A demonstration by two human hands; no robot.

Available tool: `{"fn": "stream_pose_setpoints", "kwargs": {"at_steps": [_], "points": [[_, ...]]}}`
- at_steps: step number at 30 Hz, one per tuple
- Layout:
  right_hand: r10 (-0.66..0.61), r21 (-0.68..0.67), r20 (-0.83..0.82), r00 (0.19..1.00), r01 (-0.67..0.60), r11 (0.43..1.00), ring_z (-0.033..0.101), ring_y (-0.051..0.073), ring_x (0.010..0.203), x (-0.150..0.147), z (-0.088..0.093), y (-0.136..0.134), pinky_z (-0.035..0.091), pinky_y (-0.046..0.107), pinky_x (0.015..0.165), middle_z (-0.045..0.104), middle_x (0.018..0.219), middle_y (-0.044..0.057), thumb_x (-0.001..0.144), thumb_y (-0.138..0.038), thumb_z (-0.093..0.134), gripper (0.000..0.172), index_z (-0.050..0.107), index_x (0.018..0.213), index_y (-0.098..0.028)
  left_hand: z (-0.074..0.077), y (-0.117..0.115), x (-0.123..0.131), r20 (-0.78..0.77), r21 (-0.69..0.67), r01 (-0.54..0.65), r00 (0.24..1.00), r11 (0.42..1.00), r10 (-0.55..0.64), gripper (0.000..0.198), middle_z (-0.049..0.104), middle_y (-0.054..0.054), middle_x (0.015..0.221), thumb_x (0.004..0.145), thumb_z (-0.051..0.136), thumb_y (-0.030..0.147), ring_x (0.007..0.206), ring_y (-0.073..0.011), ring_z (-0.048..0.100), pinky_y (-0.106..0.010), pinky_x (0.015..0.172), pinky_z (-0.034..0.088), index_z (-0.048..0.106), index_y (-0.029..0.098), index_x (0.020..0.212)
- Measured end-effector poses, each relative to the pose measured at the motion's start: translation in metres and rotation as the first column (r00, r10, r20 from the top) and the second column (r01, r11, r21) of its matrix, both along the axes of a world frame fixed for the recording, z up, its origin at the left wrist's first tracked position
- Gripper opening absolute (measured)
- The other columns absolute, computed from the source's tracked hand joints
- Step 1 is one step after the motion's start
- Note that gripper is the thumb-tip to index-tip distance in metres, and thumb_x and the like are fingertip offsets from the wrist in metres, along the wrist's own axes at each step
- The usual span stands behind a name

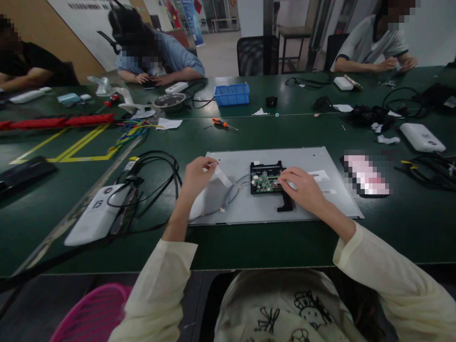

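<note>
A grey flat panel [306, 161] lies face down on the green table [249, 242] in front of me. Near its middle sits a green circuit board [265, 181] in a black frame. My left hand [195, 175] pinches a strip of white tape [221, 175] above the panel's left part. Grey wires [231, 190] run from the tape area to the board. My right hand [302, 186] rests at the board's right edge, fingers curled and pressed on it; what they grip is hidden.
A white box marked 13 [94, 213] with black cables [149, 175] lies to the left. An orange screwdriver [221, 123], blue tray [231, 94] and metal bowl [171, 100] sit farther back. Three other people work at the far side. A pink basket [89, 313] stands below left.
</note>
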State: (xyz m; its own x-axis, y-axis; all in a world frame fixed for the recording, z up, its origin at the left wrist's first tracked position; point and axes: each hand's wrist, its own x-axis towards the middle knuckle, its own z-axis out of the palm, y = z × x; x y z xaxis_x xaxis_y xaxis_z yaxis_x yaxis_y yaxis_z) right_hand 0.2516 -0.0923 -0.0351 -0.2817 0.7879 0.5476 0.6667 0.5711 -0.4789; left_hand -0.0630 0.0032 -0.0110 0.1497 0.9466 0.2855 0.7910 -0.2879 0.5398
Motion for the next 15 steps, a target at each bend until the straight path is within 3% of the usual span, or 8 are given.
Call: {"fn": "stream_pose_setpoints", "kwargs": {"at_steps": [3,7,11,13,15], "points": [[-0.021,0.011,-0.012,1.000,0.021,1.000,0.060,0.023,0.092,0.000,0.001,0.000,0.050,0.040,0.084,0.064,0.094,0.009,0.093,-0.023,0.046,0.019,0.065,0.090,-0.020,0.015,-0.005,-0.008,0.204,-0.089,-0.002,0.979,0.996,0.020,0.022,0.068,-0.004,0.085,0.081,0.055,0.032,0.073,-0.0138,0.059,-0.024,0.066,0.047,0.068,0.018,0.092],[-0.022,0.032,-0.032,0.999,0.023,0.999,0.060,0.023,0.094,-0.002,0.002,0.000,0.050,0.040,0.086,0.064,0.096,0.010,0.094,-0.023,0.046,0.019,0.065,0.093,-0.020,0.029,-0.014,-0.012,0.357,-0.209,0.158,0.931,0.965,-0.075,0.021,0.065,-0.003,0.080,0.078,0.062,0.036,0.064,-0.0101,0.054,-0.021,0.059,0.044,0.067,0.018,0.088],[0.016,0.036,-0.008,1.000,-0.015,0.999,0.060,0.024,0.099,-0.010,0.006,-0.006,0.050,0.042,0.088,0.064,0.103,0.012,0.095,-0.023,0.045,0.022,0.065,0.104,-0.018,0.033,-0.023,-0.004,0.337,-0.384,0.364,0.911,0.849,-0.239,0.022,0.063,-0.002,0.073,0.076,0.063,0.035,0.063,-0.0109,0.055,-0.022,0.060,0.045,0.067,0.017,0.087],[0.071,0.013,0.045,0.996,-0.072,0.997,0.059,0.025,0.106,-0.018,0.009,-0.011,0.050,0.045,0.091,0.064,0.113,0.013,0.095,-0.024,0.044,0.027,0.062,0.115,-0.018,0.034,-0.026,0.002,0.275,-0.457,0.395,0.915,0.797,-0.295,0.023,0.063,-0.001,0.071,0.075,0.062,0.035,0.062,-0.0112,0.056,-0.022,0.059,0.044,0.067,0.017,0.088],[0.164,-0.013,0.128,0.978,-0.164,0.986,0.056,0.025,0.116,-0.027,0.013,-0.017,0.047,0.047,0.098,0.061,0.125,0.013,0.096,-0.027,0.043,0.034,0.056,0.126,-0.019,0.033,-0.027,0.006,0.199,-0.494,0.374,0.927,0.785,-0.317,0.023,0.064,-0.001,0.069,0.074,0.061,0.035,0.060,-0.0115,0.057,-0.021,0.056,0.042,0.067,0.017,0.088]]}}
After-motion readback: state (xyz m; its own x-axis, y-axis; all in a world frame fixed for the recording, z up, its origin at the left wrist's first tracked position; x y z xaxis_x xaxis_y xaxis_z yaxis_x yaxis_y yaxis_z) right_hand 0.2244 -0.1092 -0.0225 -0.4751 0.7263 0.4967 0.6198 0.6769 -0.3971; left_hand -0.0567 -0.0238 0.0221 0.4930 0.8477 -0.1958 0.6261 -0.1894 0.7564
